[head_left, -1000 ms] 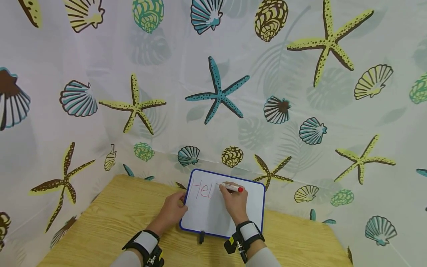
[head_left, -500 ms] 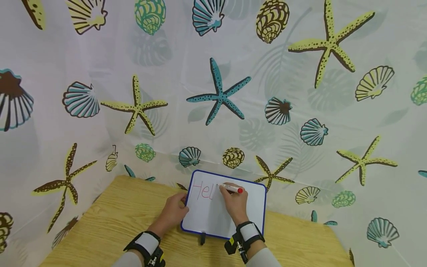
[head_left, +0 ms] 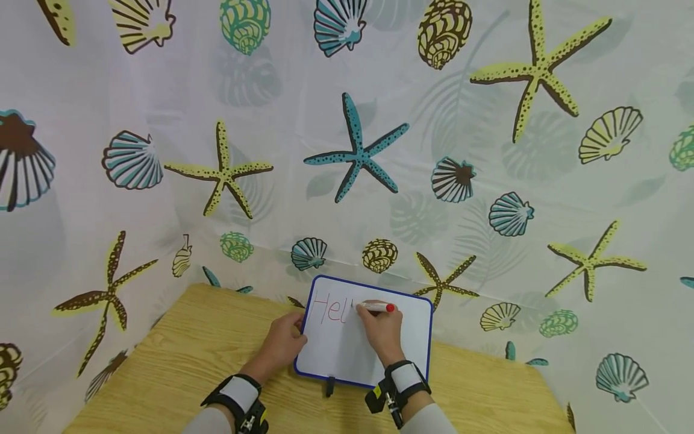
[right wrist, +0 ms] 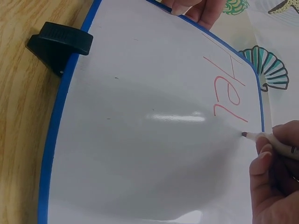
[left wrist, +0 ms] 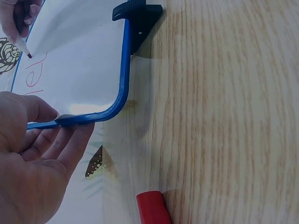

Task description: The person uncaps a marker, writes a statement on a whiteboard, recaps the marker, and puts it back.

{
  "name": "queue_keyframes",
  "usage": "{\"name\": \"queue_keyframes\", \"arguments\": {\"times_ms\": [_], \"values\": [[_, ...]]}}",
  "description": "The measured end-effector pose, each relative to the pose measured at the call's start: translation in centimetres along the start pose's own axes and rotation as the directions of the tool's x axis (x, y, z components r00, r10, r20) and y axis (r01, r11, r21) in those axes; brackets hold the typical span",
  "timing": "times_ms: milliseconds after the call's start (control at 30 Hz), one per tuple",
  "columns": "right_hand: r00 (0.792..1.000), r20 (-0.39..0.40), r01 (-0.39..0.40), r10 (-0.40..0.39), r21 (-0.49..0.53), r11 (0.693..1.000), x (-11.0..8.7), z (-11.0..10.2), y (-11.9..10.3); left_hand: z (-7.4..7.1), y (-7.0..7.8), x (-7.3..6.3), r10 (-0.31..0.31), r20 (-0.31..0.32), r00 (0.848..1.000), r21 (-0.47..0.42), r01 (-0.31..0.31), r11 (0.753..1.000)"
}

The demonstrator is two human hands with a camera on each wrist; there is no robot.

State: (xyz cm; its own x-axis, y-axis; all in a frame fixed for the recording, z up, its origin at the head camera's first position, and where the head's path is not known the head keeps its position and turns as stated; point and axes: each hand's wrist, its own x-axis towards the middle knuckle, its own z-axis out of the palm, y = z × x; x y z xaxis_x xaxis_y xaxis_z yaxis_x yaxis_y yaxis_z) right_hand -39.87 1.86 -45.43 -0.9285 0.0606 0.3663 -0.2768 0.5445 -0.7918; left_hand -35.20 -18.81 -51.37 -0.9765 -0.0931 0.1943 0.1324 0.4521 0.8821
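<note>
A small whiteboard (head_left: 325,355) with a blue frame stands tilted back on the table, bearing "Hel" in thin red strokes. My left hand (head_left: 282,343) grips its left edge, thumb on the front and fingers behind, as the left wrist view shows. In my right hand (head_left: 384,331) a white marker (head_left: 375,306) with a red end is pinched between thumb and fingers. The marker's dark tip (right wrist: 244,134) is at the board's surface just right of the "l"; whether it touches is too fine to tell.
A black clip-like foot (head_left: 329,386) supports the board's lower edge. On the wood-grain table (head_left: 217,337), a red cylindrical piece (left wrist: 153,208) lies near my left hand, partly out of frame. Behind hangs a white sheet (head_left: 282,211) printed with shells and starfish.
The marker's tip has dropped slightly and the marker lies a bit flatter. My left hand keeps its hold on the board. The head view has shifted a little.
</note>
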Motion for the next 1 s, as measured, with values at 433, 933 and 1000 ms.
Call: {"name": "queue_keyframes", "arguments": {"times_ms": [433,933,1000], "values": [[0.998,0.059,-0.003,0.003,-0.003,1.000,-0.7,-0.3,0.8,0.3,0.0,0.3,0.002,-0.012,1.000,0.009,-0.002,1.000],[0.995,0.094,-0.025,0.025,-0.007,1.000,-1.5,-0.5,1.2,0.4,0.1,0.1,-0.032,-0.015,0.999,0.020,0.032,0.999],[0.996,0.092,-0.023,0.024,-0.011,1.000,-1.6,-0.5,1.1,0.4,0.0,0.1,-0.027,-0.012,1.000,0.020,0.028,0.999]]}}
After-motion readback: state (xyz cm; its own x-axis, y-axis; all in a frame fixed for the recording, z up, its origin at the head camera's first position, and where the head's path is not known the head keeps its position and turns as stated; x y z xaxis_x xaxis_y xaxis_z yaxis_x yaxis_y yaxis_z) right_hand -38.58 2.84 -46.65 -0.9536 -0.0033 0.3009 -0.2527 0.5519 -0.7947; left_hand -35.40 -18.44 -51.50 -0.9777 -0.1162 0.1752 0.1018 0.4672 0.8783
